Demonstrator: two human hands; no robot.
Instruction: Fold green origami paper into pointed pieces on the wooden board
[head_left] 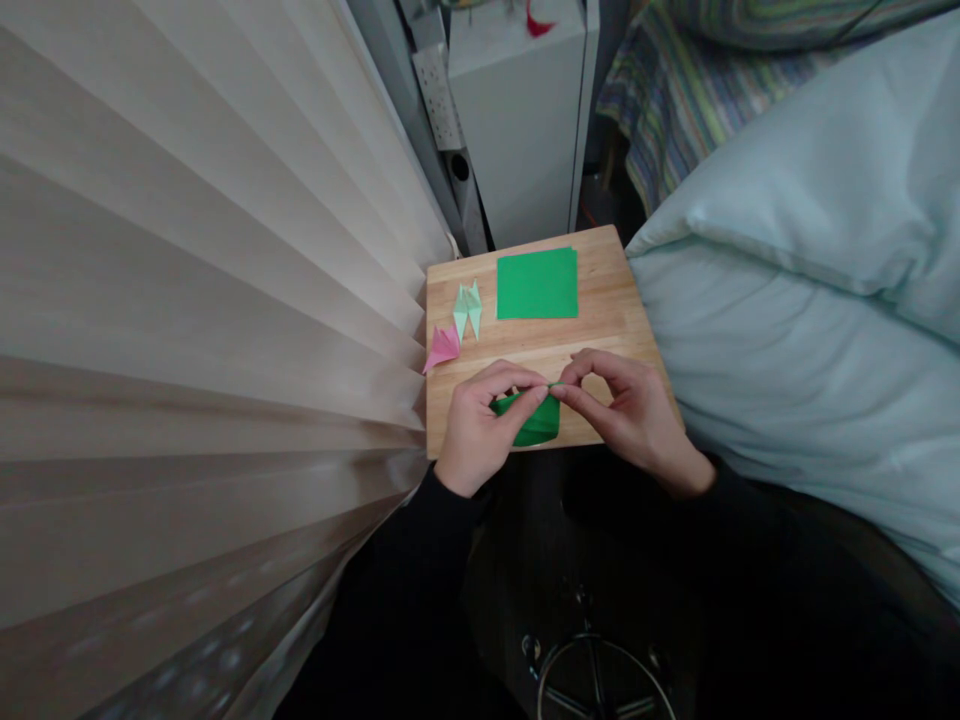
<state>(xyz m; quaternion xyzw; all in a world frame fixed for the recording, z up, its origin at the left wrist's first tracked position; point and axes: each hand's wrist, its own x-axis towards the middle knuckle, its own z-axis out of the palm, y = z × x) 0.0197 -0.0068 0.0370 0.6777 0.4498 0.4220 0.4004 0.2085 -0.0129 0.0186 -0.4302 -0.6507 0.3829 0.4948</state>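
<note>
A sheet of green origami paper (541, 424), partly folded, is held between both hands above the near edge of a small wooden table. My left hand (491, 415) pinches its upper edge between thumb and fingers and covers its left part. Thumb and forefinger of my right hand (626, 405) pinch the upper right corner, fingertips almost touching those of the left. Beyond the hands lies a stack of green paper (537, 284). To its left are a pale green folded paper piece (467, 308) and a pink folded paper piece (443, 345).
The wooden table (607, 270) stands between a pleated curtain (225, 300) on the left and pale blue bedding (780, 330) on the right. A white cabinet (517, 130) rises behind it. Below is a round metal chair base (592, 670).
</note>
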